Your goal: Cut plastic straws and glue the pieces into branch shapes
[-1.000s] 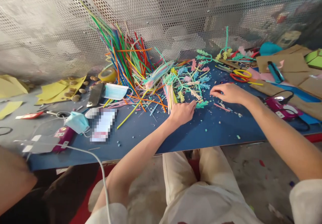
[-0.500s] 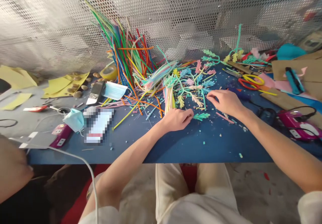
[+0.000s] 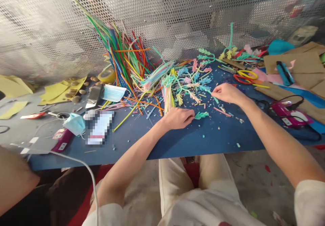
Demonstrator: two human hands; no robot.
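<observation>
My left hand [image 3: 179,118] is closed in a pinch on a teal sprig of leaf-shaped pipe cleaner pieces [image 3: 201,115], which sticks out to the right of the fingers. To its right, my right hand [image 3: 225,93] pinches a teal pipe cleaner stem [image 3: 215,99] at the edge of the pile. Between and behind the hands lie pipe cleaner sprigs with blue, pink, yellow and peach leaves [image 3: 186,80]. Just behind my left hand is a bundle of pale pipe cleaners [image 3: 168,97].
A tall heap of coloured pipe cleaners [image 3: 122,57] leans on the perforated metal panel [image 3: 162,13]. Red and yellow scissors [image 3: 245,77], a magenta power strip [image 3: 291,113], a phone [image 3: 100,128] and face masks [image 3: 114,93] lie around. A white cable [image 3: 88,166] crosses the table's front edge; another person's arm [image 3: 15,178] is at left.
My right hand has closed on the teal stem and tilted it toward itself. My left hand keeps its hold on the teal sprig. The camera view has turned slightly.
</observation>
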